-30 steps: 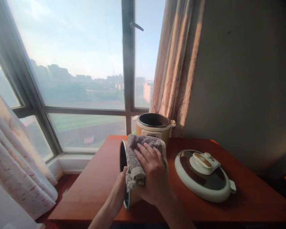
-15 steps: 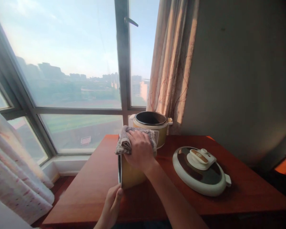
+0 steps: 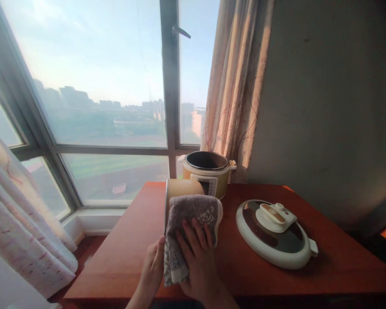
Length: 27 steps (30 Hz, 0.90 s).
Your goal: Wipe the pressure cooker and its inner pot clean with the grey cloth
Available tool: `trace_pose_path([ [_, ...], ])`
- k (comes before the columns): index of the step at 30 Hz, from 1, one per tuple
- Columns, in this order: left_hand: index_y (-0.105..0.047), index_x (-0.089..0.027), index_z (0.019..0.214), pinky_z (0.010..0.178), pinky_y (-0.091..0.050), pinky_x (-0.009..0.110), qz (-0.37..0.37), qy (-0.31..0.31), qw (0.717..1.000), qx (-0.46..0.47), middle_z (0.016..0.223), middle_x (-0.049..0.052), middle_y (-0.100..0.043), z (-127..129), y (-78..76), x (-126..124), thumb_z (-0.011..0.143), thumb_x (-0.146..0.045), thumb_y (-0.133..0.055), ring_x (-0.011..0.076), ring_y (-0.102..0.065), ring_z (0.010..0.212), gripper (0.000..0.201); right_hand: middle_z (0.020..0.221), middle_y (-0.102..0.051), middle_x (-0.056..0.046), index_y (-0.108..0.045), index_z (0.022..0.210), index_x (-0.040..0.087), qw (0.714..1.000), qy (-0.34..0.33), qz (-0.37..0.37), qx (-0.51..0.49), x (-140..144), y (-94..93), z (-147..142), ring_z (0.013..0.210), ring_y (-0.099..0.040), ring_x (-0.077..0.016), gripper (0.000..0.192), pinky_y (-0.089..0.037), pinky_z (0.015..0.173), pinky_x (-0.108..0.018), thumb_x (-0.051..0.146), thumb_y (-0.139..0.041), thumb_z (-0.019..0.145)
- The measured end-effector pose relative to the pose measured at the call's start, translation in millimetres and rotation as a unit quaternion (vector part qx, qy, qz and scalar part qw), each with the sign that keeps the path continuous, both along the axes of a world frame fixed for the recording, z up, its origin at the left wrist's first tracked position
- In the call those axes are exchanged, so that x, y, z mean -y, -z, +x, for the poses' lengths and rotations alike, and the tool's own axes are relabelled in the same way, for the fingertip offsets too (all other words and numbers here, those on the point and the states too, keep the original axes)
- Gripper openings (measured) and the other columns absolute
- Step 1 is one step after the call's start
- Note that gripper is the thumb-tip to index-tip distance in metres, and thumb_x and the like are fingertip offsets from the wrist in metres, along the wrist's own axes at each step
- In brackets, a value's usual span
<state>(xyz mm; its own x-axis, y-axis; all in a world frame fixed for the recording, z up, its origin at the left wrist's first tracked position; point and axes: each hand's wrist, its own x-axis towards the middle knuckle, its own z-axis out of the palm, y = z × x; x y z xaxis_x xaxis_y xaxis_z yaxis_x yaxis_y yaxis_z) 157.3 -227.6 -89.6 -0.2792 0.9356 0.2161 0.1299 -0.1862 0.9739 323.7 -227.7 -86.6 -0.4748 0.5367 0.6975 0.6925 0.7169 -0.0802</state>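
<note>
A yellow inner cooking pot (image 3: pixel 184 187) is tipped on its side above the table, its rim facing left. My left hand (image 3: pixel 152 262) grips that rim at the lower edge, thumb upward. Draped over the pot's near side is a grey-brown towel (image 3: pixel 193 210). My right hand (image 3: pixel 197 257) lies on the towel with fingers spread, pressing it against the pot. Behind them stands the pressure cooker body (image 3: pixel 225 180), open at the top with a dark interior and a control panel in front. The cooker lid (image 3: pixel 276 234) rests on the table at the right.
The reddish-brown wooden table (image 3: pixel 116 257) carries everything. A large window (image 3: pixel 109 86) is behind it, with a curtain (image 3: pixel 234 86) at the right and another curtain (image 3: pixel 22 223) at the left. A grey wall (image 3: pixel 328 107) rises beyond the lid.
My right hand and the towel have moved from the pot's top down to its near side, and the towel has spread out. My left hand still holds the rim, slightly higher.
</note>
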Motion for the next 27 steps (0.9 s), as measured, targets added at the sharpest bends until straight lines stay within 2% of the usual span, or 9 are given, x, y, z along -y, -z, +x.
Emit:
trace_pose_path([
  [2, -0.068, -0.016, 0.063, 0.058, -0.051, 0.029, -0.025, 0.018, 1.000, 0.005, 0.062, 0.006, -0.065, 1.4, -9.6, 1.5, 0.074, -0.086, -0.051, 0.0206, -0.057, 0.062, 0.073, 0.163, -0.033, -0.004, -0.035, 0.156, 0.025, 0.999, 0.005, 0.031, -0.006, 7.4, 26.7, 0.6, 0.151, -0.026, -0.0325, 0.082, -0.002, 0.124, -0.048, 0.040, -0.059, 0.080],
  [4, -0.071, -0.015, 0.067, 0.063, -0.053, 0.031, -0.044, 0.042, 0.998, 0.001, 0.066, 0.006, -0.068, 2.8, -18.1, 5.0, 0.075, -0.085, -0.051, 0.0226, -0.059, 0.067, 0.073, 0.160, -0.039, -0.005, -0.038, 0.155, 0.025, 0.998, 0.013, 0.055, -0.015, 10.9, 42.3, 1.2, 0.149, -0.029, -0.0340, 0.081, -0.007, 0.124, -0.049, 0.042, -0.060, 0.079],
  [7, -0.074, -0.015, 0.072, 0.073, -0.055, 0.034, -0.068, 0.034, 0.997, -0.005, 0.072, 0.007, -0.071, 5.1, -28.3, 11.4, 0.073, -0.087, -0.051, 0.0255, -0.063, 0.075, 0.075, 0.159, -0.042, -0.005, -0.040, 0.154, 0.025, 0.997, 0.022, 0.076, -0.025, 11.9, 38.8, 4.2, 0.149, -0.030, -0.0339, 0.081, -0.005, 0.124, -0.049, 0.042, -0.061, 0.077],
  [10, -0.074, -0.015, 0.071, 0.079, -0.055, 0.036, -0.089, 0.003, 0.996, -0.004, 0.077, 0.009, -0.073, 8.8, -36.6, 15.2, 0.068, -0.091, -0.051, 0.0279, -0.064, 0.082, 0.079, 0.161, -0.038, -0.004, -0.040, 0.154, 0.025, 0.997, 0.014, 0.070, -0.027, 10.7, 8.1, 9.0, 0.149, -0.029, -0.0325, 0.082, -0.001, 0.124, -0.047, 0.041, -0.061, 0.076],
  [15, -0.074, -0.018, 0.071, 0.078, -0.057, 0.036, -0.082, 0.009, 0.996, 0.033, 0.080, 0.010, -0.075, 17.1, -48.4, 14.8, 0.064, -0.089, -0.057, 0.0302, -0.066, 0.087, 0.074, 0.163, -0.034, -0.001, -0.041, 0.152, 0.026, 0.998, 0.003, -0.020, -0.062, -4.0, -65.4, 9.1, 0.149, -0.029, -0.0307, 0.083, -0.006, 0.123, -0.047, 0.036, -0.061, 0.073],
  [18, -0.074, -0.018, 0.072, 0.084, -0.056, 0.036, -0.063, -0.015, 0.998, 0.026, 0.084, 0.009, -0.075, 18.5, -52.3, 15.1, 0.064, -0.087, -0.060, 0.0303, -0.067, 0.093, 0.070, 0.156, -0.046, -0.004, -0.051, 0.145, 0.024, 0.993, 0.015, -0.086, -0.080, -24.6, -107.5, 2.4, 0.144, -0.038, -0.0285, 0.070, -0.015, 0.122, -0.045, 0.035, -0.059, 0.077],
  [20, -0.074, -0.018, 0.074, 0.083, -0.055, 0.035, -0.071, 0.000, 0.997, 0.018, 0.087, 0.009, -0.076, 17.4, -52.9, 15.5, 0.068, -0.085, -0.058, 0.0291, -0.067, 0.092, 0.070, 0.145, -0.058, -0.006, -0.059, 0.135, 0.022, 0.989, 0.029, -0.127, -0.070, -41.6, -131.3, -3.4, 0.135, -0.047, -0.0272, 0.056, -0.025, 0.117, -0.043, 0.035, -0.057, 0.081],
  [23, -0.074, -0.016, 0.078, 0.079, -0.056, 0.033, -0.083, 0.019, 0.996, 0.027, 0.086, 0.008, -0.075, 14.7, -50.1, 14.4, 0.076, -0.081, -0.056, 0.0274, -0.067, 0.088, 0.067, 0.120, -0.072, -0.006, -0.070, 0.112, 0.025, 0.979, 0.053, -0.193, -0.028, -66.7, -156.4, -12.0, 0.115, -0.062, -0.0271, 0.033, -0.041, 0.102, -0.041, 0.038, -0.052, 0.086],
  [27, -0.074, -0.014, 0.080, 0.072, -0.057, 0.034, -0.059, -0.004, 0.997, 0.042, 0.075, 0.008, -0.072, 11.1, -35.5, 11.0, 0.078, -0.081, -0.052, 0.0271, -0.067, 0.082, 0.070, 0.108, -0.076, -0.008, -0.072, 0.103, 0.025, 0.968, 0.080, -0.233, 0.039, -90.8, -168.5, -21.0, 0.103, -0.068, -0.0283, 0.031, -0.048, 0.087, -0.038, 0.041, -0.049, 0.088],
])
